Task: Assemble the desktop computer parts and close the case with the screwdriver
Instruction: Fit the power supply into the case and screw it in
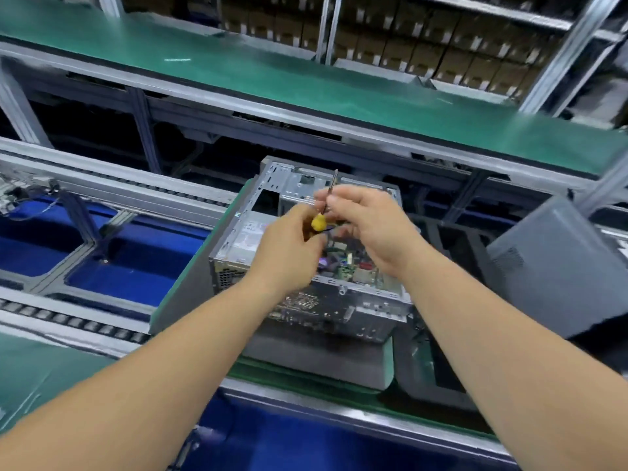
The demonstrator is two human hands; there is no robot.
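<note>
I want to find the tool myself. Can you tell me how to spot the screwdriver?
Look at the open computer case in the middle of the green bench. Both hands meet just above it, holding the screwdriver. It has a yellow handle and a thin metal shaft pointing up, the only yellow thing there.

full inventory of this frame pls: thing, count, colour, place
computer case: 1, bare silver metal, open side up, centre, on a grey foam pad
screwdriver: 1, yellow handle, metal shaft pointing up and away, above the case
grey panel: 1, grey, right of the case, tilted
green bench: 1, green mat, running across behind the case
cardboard boxes: many, brown, on shelves at the back
blue bins: several, blue, left, below the roller rails
left hand: 1, grips the screwdriver handle
right hand: 1, pinches the shaft
</note>
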